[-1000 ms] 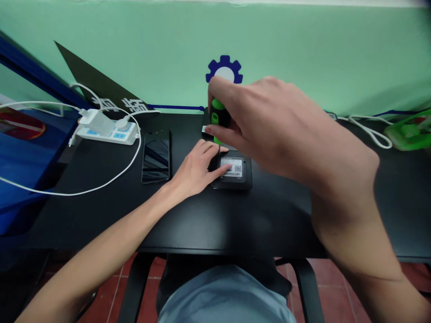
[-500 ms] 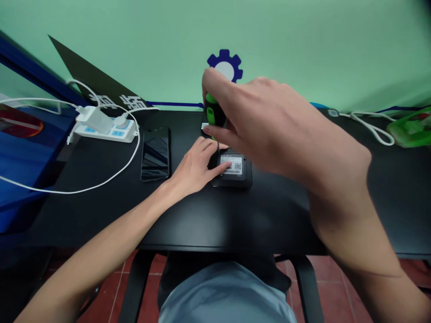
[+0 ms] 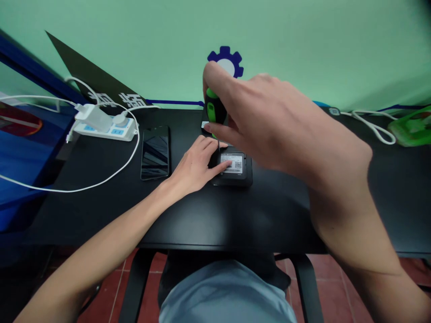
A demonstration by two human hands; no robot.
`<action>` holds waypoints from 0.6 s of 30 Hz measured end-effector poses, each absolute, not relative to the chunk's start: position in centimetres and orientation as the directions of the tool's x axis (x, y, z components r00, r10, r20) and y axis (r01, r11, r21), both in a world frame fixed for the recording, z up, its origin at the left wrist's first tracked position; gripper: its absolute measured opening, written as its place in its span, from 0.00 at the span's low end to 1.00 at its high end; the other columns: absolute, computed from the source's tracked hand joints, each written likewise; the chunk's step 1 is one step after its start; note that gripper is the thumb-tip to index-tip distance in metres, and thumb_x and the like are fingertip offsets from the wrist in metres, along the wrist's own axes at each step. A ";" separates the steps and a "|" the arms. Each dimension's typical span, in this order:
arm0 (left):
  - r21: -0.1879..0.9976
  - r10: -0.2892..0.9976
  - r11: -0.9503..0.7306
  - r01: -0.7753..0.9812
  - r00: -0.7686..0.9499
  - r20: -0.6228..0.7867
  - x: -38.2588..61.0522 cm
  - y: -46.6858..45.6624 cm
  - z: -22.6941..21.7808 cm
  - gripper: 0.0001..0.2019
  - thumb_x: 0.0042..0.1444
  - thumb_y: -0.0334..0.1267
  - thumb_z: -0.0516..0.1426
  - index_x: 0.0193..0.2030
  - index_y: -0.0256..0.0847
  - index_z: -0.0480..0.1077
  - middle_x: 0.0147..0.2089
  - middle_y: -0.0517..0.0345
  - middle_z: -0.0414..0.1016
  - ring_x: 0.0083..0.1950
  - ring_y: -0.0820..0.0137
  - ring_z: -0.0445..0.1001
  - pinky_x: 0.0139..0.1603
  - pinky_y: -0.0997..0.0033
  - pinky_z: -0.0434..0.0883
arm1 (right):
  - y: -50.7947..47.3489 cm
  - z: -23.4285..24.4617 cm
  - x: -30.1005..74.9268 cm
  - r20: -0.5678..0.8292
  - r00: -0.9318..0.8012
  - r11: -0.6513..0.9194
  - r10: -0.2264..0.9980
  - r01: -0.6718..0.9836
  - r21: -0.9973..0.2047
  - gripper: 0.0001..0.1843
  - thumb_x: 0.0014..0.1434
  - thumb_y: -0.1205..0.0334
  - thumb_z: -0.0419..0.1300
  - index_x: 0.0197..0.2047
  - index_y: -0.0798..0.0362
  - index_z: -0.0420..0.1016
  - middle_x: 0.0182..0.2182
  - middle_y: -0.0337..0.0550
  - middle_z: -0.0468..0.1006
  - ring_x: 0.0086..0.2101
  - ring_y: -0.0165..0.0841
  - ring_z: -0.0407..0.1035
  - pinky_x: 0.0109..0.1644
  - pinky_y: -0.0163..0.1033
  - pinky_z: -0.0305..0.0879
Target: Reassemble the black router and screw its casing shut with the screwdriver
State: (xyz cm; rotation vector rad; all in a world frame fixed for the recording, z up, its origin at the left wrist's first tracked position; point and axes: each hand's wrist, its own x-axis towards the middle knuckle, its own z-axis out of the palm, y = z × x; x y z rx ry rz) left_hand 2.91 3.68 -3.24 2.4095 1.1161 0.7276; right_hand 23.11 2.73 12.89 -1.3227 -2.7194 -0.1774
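My right hand [image 3: 266, 116] is wrapped round the handle of a green-and-black screwdriver [image 3: 211, 112], held upright with its thin shaft pointing down. The tip is at the upper left part of a small flat black device [image 3: 248, 172] with a white printed label [image 3: 237, 165]. Whether the tip sits in a screw, I cannot tell. Lying across the device's left side, my left hand [image 3: 198, 163] steadies it on the black table [image 3: 208, 220], its thumb on the label and its other fingers by the upper edge.
To the left lies a dark smartphone [image 3: 155, 153]. Beyond it, a white power strip [image 3: 123, 131] holds plugs and a charger, and a white cable [image 3: 111, 177] loops over the table. A coiled white cable [image 3: 375, 125] and a green basket [image 3: 409, 128] are at the far right.
Both hands, the screwdriver and the device keep nearly the same places. The whole view has shifted very slightly.
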 end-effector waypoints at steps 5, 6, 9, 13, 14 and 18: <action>0.543 0.786 -0.604 0.584 0.549 0.283 2.9 3.6 -3.2 0.23 0.74 0.54 0.59 0.67 0.44 0.72 0.65 0.45 0.78 0.72 0.46 0.71 0.74 0.39 0.70 | 2.8 12.9 23.2 0.152 -0.608 0.608 0.779 0.792 0.057 0.20 0.75 0.55 0.54 0.65 0.52 0.61 0.35 0.42 0.74 0.29 0.41 0.59 0.31 0.46 0.47; 0.543 0.787 -0.603 0.585 0.549 0.282 2.9 3.6 -3.2 0.23 0.74 0.54 0.59 0.67 0.44 0.72 0.65 0.45 0.78 0.72 0.46 0.71 0.74 0.39 0.70 | 2.8 12.9 23.2 0.154 -0.608 0.608 0.779 0.792 0.053 0.20 0.75 0.54 0.54 0.65 0.52 0.61 0.36 0.43 0.74 0.29 0.41 0.59 0.32 0.45 0.47; 0.543 0.788 -0.602 0.586 0.547 0.283 2.9 3.6 -3.2 0.23 0.74 0.53 0.59 0.67 0.43 0.72 0.65 0.44 0.78 0.72 0.46 0.71 0.74 0.39 0.70 | 2.7 12.9 23.2 0.159 -0.609 0.611 0.777 0.790 0.043 0.19 0.76 0.54 0.54 0.65 0.53 0.62 0.36 0.44 0.74 0.29 0.41 0.61 0.32 0.46 0.46; 0.539 0.787 -0.603 0.588 0.548 0.283 2.9 3.7 -3.3 0.22 0.74 0.53 0.59 0.67 0.44 0.72 0.64 0.45 0.78 0.71 0.46 0.71 0.73 0.39 0.71 | 2.6 12.8 23.1 0.162 -0.612 0.613 0.774 0.789 0.052 0.20 0.76 0.55 0.54 0.66 0.53 0.62 0.36 0.45 0.74 0.30 0.43 0.62 0.32 0.46 0.46; 0.536 0.786 -0.605 0.588 0.549 0.284 2.9 3.7 -3.4 0.22 0.74 0.53 0.60 0.66 0.44 0.72 0.64 0.45 0.78 0.71 0.46 0.71 0.72 0.38 0.71 | 2.6 12.7 23.1 0.160 -0.610 0.610 0.776 0.791 0.057 0.20 0.75 0.56 0.54 0.66 0.53 0.62 0.37 0.45 0.75 0.31 0.43 0.62 0.32 0.46 0.46; 0.532 0.783 -0.610 0.587 0.549 0.293 2.9 3.8 -3.5 0.22 0.74 0.54 0.59 0.65 0.44 0.73 0.63 0.45 0.79 0.71 0.46 0.72 0.72 0.39 0.71 | 2.6 12.7 23.2 0.151 -0.600 0.597 0.786 0.799 0.067 0.18 0.76 0.56 0.52 0.65 0.46 0.60 0.40 0.44 0.77 0.32 0.43 0.64 0.34 0.46 0.46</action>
